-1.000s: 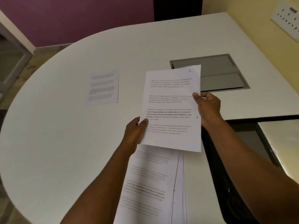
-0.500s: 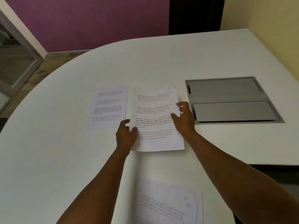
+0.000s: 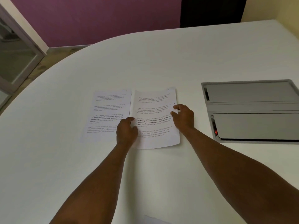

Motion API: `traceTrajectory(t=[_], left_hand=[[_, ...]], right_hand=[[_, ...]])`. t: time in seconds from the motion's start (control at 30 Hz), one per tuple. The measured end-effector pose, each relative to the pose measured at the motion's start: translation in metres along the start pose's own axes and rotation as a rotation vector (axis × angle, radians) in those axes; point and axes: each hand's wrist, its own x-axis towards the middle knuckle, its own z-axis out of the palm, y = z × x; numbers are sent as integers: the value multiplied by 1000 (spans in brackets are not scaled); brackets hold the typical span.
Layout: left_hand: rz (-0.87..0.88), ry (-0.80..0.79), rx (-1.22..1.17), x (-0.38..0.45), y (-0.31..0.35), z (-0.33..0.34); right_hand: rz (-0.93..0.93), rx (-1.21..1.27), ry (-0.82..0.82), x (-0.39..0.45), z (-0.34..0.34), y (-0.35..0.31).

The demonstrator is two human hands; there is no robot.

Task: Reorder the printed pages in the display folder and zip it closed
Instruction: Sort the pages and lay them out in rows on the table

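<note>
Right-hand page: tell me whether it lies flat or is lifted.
Mostly flat on the table, beside the other page. Both hands, left and right, hold its side edges; its far right corner curls slightly.

Place: an office or meeting room
Table: large white rounded-edge table (image 3: 80, 159) with a grey recessed metal cable box with flap lids (image 3: 252, 110) set into its top
Walls: purple wall (image 3: 97, 18) meeting a cream wall (image 3: 286, 8)
Door: grey-framed glass door (image 3: 14, 54) at left

page print (image 3: 153, 122) too blurred to read; grey panel (image 3: 252, 110) cut off right; paper corner (image 3: 153, 220) cut off below
</note>
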Motion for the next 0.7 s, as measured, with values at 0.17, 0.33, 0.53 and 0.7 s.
traceTrajectory(t=[0.17,0.33,0.53,0.7], left_hand=[[86,12,171,8,-13,10],[118,181,364,6,-38,5],[82,82,369,2,-76,2],[36,92,310,5,-96,-11]], right_hand=[[-3,-197,21,5,10,9],[-394,-493,-65,-19,29,13],[-458,-606,-281,-36,62,24],[-460,-598,-309,-39,81,11]])
